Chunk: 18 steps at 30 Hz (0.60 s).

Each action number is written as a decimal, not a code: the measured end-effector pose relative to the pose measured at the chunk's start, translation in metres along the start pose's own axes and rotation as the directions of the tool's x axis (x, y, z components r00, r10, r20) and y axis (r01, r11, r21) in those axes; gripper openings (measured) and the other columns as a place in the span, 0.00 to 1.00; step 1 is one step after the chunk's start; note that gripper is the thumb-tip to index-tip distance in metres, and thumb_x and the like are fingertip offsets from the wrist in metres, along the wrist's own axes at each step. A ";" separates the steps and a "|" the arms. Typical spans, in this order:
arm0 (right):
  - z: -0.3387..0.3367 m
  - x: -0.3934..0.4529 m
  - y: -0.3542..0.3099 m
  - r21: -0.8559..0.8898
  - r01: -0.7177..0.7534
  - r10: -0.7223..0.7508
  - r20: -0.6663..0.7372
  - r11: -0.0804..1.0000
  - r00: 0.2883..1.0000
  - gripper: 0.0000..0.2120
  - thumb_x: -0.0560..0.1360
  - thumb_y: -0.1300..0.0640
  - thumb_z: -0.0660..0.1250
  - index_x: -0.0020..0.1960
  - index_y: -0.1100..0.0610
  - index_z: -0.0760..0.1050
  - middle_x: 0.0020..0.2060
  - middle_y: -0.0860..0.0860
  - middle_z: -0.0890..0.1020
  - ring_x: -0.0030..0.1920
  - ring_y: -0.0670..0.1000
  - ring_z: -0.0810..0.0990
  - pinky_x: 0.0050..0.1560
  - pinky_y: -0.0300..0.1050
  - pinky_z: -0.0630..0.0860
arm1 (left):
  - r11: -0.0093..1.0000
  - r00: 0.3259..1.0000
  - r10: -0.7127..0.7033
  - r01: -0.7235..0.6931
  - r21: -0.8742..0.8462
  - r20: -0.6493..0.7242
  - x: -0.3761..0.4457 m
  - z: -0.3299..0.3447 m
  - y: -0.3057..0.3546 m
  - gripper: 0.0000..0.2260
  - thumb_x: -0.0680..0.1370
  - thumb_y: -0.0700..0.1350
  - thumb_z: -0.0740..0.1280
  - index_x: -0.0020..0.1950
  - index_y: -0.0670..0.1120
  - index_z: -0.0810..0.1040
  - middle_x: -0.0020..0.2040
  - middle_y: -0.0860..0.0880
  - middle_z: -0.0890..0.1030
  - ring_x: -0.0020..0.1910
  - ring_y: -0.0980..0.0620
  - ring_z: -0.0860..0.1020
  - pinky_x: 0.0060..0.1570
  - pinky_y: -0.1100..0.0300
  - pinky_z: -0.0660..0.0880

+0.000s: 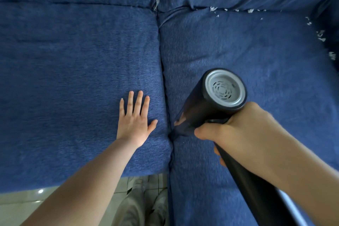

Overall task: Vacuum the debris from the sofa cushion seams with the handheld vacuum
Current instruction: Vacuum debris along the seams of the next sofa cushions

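Two seat cushions (pixel 78 79) are meeting mid-frame. The left hand (pixel 134 123) is lying flat, fingers apart; the right hand (pixel 236 132) is clamping one vacuum (pixel 211 101), lower right.

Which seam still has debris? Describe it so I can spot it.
On the blue sofa, take the right seat cushion. Follow it to the seam under the backrest, away from the handheld vacuum. Only it and the far-right edge carry white debris.
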State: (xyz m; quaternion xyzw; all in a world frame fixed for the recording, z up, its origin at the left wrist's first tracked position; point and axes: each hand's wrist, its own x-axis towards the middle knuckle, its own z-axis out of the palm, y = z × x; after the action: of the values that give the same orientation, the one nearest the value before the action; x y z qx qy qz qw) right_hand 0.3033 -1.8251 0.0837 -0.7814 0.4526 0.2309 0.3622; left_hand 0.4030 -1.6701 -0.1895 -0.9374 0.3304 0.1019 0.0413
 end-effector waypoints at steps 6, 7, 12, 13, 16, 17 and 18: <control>-0.004 0.011 0.018 0.048 0.053 -0.053 -0.006 0.997 0.999 0.19 0.55 0.44 0.72 0.39 0.56 0.80 0.35 0.57 0.84 0.37 0.61 0.84 0.42 0.54 0.83 | 0.998 0.999 -0.002 0.005 -0.060 0.038 0.001 -0.006 0.001 0.36 0.79 0.63 0.55 0.80 0.45 0.50 0.80 0.44 0.48 0.79 0.39 0.43 0.75 0.39 0.43; -0.009 0.013 0.020 0.063 0.074 -0.073 -0.021 0.995 0.997 0.17 0.56 0.45 0.73 0.38 0.57 0.80 0.34 0.57 0.84 0.36 0.60 0.84 0.42 0.54 0.83 | 0.997 0.999 0.000 0.003 -0.072 0.042 0.004 -0.008 0.000 0.36 0.79 0.62 0.57 0.80 0.44 0.51 0.80 0.44 0.48 0.79 0.39 0.43 0.75 0.40 0.44; -0.032 0.019 0.022 0.197 0.120 -0.104 -0.088 0.973 0.991 0.16 0.59 0.45 0.75 0.32 0.58 0.78 0.25 0.54 0.82 0.29 0.55 0.83 0.38 0.52 0.83 | 0.997 0.998 0.054 -0.053 -0.065 0.014 0.021 -0.016 -0.009 0.31 0.77 0.56 0.66 0.75 0.40 0.66 0.78 0.42 0.60 0.77 0.37 0.53 0.74 0.40 0.56; -0.035 0.023 0.021 0.209 0.139 -0.117 -0.114 0.968 0.987 0.15 0.60 0.46 0.75 0.31 0.58 0.78 0.25 0.53 0.82 0.30 0.55 0.83 0.39 0.52 0.83 | 0.997 0.998 0.053 -0.052 -0.059 0.017 0.028 -0.018 -0.011 0.31 0.77 0.55 0.66 0.74 0.40 0.67 0.77 0.42 0.62 0.77 0.36 0.54 0.74 0.40 0.57; -0.046 0.040 0.018 0.247 0.198 -0.145 -0.218 0.949 0.965 0.14 0.62 0.46 0.75 0.33 0.56 0.79 0.28 0.53 0.83 0.36 0.57 0.83 0.43 0.53 0.82 | 0.997 0.998 0.060 -0.059 -0.046 0.017 0.051 -0.024 -0.015 0.29 0.77 0.55 0.66 0.73 0.41 0.69 0.76 0.42 0.64 0.77 0.36 0.56 0.73 0.40 0.57; -0.051 0.049 0.017 0.265 0.217 -0.154 -0.241 0.939 0.958 0.13 0.63 0.46 0.75 0.34 0.55 0.79 0.28 0.53 0.83 0.37 0.57 0.83 0.43 0.53 0.81 | 0.997 0.998 0.069 -0.068 -0.038 0.016 0.061 -0.027 -0.015 0.28 0.77 0.54 0.67 0.72 0.40 0.70 0.76 0.42 0.65 0.76 0.36 0.57 0.73 0.41 0.59; -0.053 0.054 0.015 0.286 0.231 -0.158 -0.257 0.930 0.953 0.11 0.63 0.47 0.75 0.35 0.55 0.79 0.28 0.54 0.83 0.36 0.57 0.83 0.43 0.54 0.82 | 0.997 0.997 0.075 -0.075 -0.032 0.011 0.066 -0.029 -0.016 0.27 0.77 0.53 0.68 0.72 0.40 0.71 0.75 0.41 0.66 0.76 0.36 0.58 0.72 0.41 0.61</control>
State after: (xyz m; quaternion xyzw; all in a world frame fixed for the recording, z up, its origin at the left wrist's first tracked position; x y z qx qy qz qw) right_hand 0.3178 -1.9004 0.0742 -0.7768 0.4419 0.0274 0.4479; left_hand 0.4680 -1.7022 -0.1753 -0.9242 0.3636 0.1140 0.0247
